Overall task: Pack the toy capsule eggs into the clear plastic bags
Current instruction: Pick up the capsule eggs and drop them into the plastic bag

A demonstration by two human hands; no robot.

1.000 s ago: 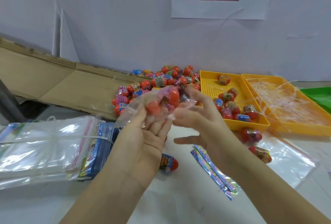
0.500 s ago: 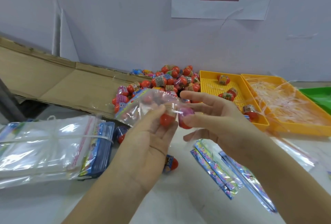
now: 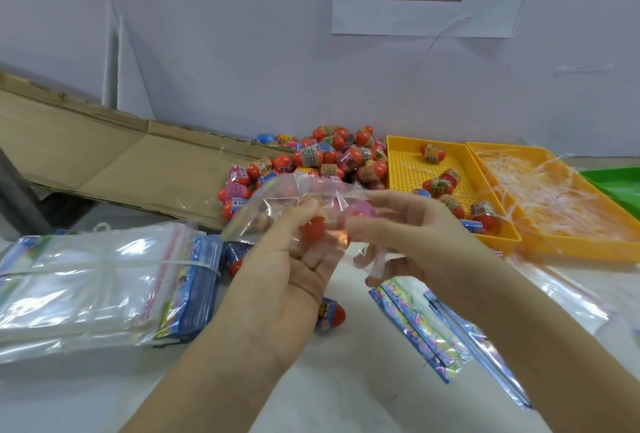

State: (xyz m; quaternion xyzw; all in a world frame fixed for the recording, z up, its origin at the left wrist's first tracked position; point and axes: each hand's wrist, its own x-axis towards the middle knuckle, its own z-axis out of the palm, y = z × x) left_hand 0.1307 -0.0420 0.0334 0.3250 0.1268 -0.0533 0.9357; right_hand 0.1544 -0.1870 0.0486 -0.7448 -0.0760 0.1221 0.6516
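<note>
A clear plastic bag (image 3: 277, 197) with a few red and pink capsule eggs inside hangs above the table's middle. My left hand (image 3: 287, 266) grips it from below, fingers curled round the eggs. My right hand (image 3: 398, 228) pinches the bag's right end between thumb and fingers. A heap of red capsule eggs (image 3: 311, 162) lies behind the hands. One loose egg (image 3: 330, 315) lies on the table under my left wrist, and another (image 3: 237, 254) is beside the bag stack.
A tied bundle of clear bags (image 3: 97, 280) lies at the left. A yellow tray (image 3: 401, 169) holds several eggs; a second yellow tray (image 3: 588, 245) holds shredded strips. Coloured header strips (image 3: 422, 335) lie at the right front. Flattened cardboard (image 3: 104, 155) leans at the back left.
Both hands turned the bag and drew together. My right hand moved from cupping the bag's side to pinching its right end, and the eggs settled lower into my left hand.
</note>
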